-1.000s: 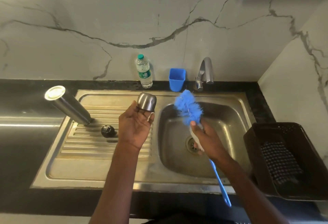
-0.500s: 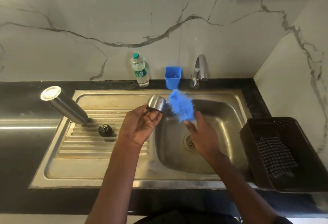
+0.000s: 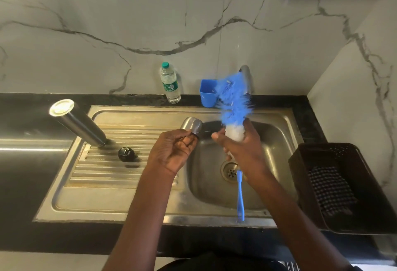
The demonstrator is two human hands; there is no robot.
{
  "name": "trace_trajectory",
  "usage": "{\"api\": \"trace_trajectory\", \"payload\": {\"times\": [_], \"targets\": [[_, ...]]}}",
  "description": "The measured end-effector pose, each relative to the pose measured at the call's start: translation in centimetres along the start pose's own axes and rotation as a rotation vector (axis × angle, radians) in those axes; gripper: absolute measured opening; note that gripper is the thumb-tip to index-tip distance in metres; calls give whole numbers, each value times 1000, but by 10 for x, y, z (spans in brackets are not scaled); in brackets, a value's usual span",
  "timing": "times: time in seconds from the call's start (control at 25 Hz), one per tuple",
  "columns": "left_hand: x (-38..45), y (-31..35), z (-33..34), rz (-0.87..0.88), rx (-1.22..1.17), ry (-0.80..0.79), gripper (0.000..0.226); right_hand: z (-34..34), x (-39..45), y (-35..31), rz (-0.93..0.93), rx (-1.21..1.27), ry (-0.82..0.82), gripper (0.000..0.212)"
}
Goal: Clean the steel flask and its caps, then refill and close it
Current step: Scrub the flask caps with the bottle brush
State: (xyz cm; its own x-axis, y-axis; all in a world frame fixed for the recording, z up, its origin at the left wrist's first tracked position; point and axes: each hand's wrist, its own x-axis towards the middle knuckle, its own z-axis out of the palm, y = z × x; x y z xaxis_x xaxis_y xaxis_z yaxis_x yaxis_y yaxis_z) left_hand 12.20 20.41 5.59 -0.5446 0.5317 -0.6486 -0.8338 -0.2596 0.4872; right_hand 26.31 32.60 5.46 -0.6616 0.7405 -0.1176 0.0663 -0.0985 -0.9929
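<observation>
My left hand [image 3: 171,152] holds the small steel cup cap [image 3: 191,125] by its rim, over the left edge of the sink basin [image 3: 277,141]. My right hand [image 3: 242,148] grips the blue bottle brush [image 3: 233,99] just below its bristles; the bristle head points up toward the tap, a little right of the cap and apart from it, and the blue handle hangs down past the drain. The steel flask [image 3: 79,123] stands upside down on the drainboard at the left. The black inner cap [image 3: 126,154] lies on the drainboard beside it.
A plastic water bottle [image 3: 169,83] and a blue holder cup [image 3: 207,93] stand on the black counter behind the sink. The tap [image 3: 247,77] is partly hidden by the brush. A dark basket [image 3: 343,187] with a checked cloth sits at the right.
The brush head has come away from the steel cap and swung up and to the right toward the tap. The cap has stayed over the basin's left edge.
</observation>
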Motion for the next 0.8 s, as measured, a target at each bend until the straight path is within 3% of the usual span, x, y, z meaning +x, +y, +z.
{"api": "trace_trajectory", "payload": {"times": [0.16,0.6,0.64,0.8], "targets": [[-2,-1,0,5,4,-32,17,16,4,-3,7,53,-28,41],[-8,-5,7,4,26,-62,13,21,10,5,48,-3,140,29],[-7,-5,4,8,22,-55,16,17,12,6,57,10,190,29],[3,-1,-12,21,-44,-17,65,3,17,20,91,-87,297,27]]}}
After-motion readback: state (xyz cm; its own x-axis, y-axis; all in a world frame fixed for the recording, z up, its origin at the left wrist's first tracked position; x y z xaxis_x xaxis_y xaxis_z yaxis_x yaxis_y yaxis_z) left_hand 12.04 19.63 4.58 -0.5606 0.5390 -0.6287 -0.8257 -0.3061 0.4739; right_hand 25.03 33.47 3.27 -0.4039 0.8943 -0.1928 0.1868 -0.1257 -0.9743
